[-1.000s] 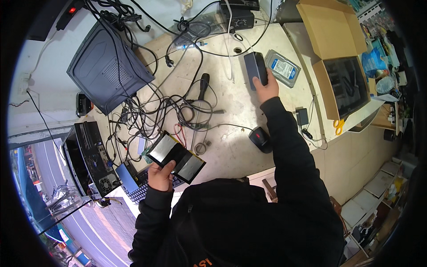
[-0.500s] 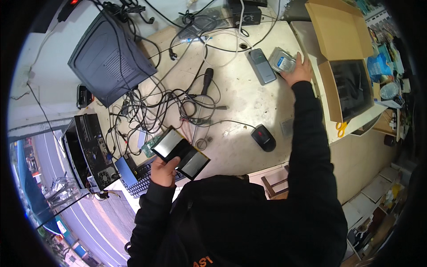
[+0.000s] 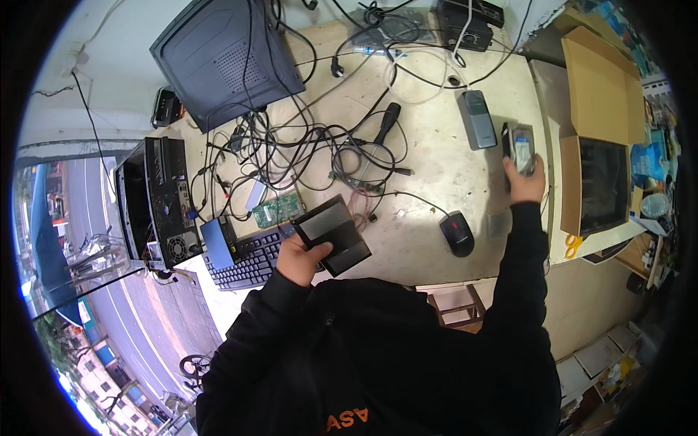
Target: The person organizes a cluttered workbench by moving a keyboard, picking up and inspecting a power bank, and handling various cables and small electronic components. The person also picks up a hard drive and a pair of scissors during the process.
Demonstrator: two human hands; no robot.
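Left hand (image 3: pixel 299 259): clamped on black battery pack (image 3: pixel 339 229), centre
Right hand (image 3: pixel 525 182): fingers clamped around hard drive (image 3: pixel 521 147), right
Mouse (image 3: pixel 456 234): right of centre

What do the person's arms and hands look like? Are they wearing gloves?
No gloves! The left hand and right hand are bare, so neither grip is covered. Both arms wear long black sleeves: the left sleeve and right sleeve look wrinkly and reach about to the wrists. They belong to a black top with orange lettering.
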